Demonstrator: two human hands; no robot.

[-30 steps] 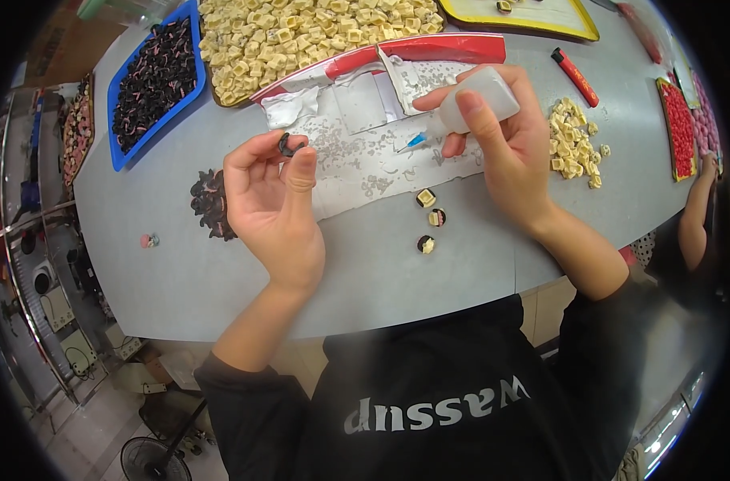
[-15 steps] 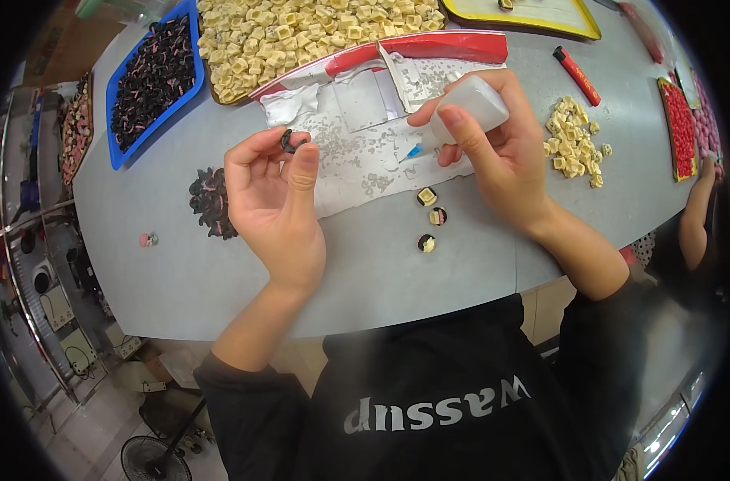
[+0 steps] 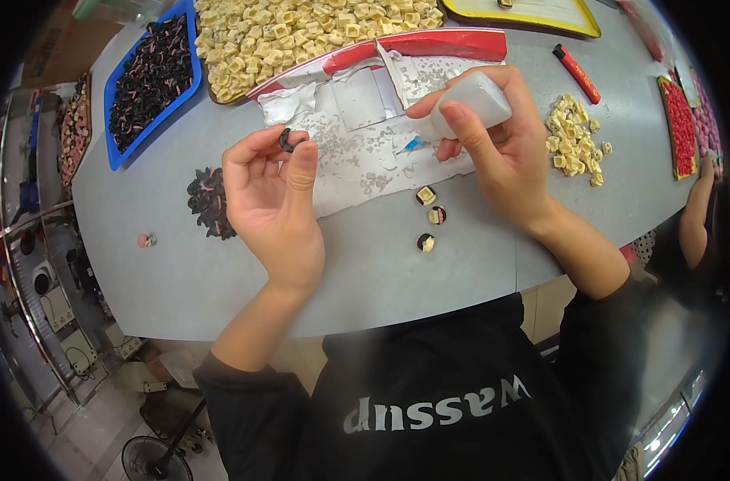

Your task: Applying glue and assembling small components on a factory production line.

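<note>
Between the thumb and fingers of my left hand [image 3: 270, 196] is a small black piece [image 3: 289, 141], shaped like a curved ring. My right hand [image 3: 505, 148] grips a translucent white squeeze bottle [image 3: 479, 103], tilted so that its blue needle tip [image 3: 413, 144] points down and left above a glue-spotted white sheet [image 3: 345, 192]. Beside the left hand lies a heap of black pieces [image 3: 208, 200], partly hidden by it. Several cream square pieces [image 3: 573, 132] are piled right of the right hand. Three small black-and-cream assembled pieces [image 3: 437, 215] lie in a column below the sheet.
A blue tray [image 3: 112, 120] of black and pink pieces stands at the far left, next to a big tray of cream pieces [image 3: 309, 36]. A red lighter [image 3: 577, 74], a yellow tray [image 3: 533, 28] and a tray of red pieces [image 3: 679, 128] are to the right. Another person's arm [image 3: 693, 212] shows there.
The bottle's needle tip has shifted very slightly upward, and the right hand tilts a little with it. My left hand keeps hold of the black piece, almost still.
</note>
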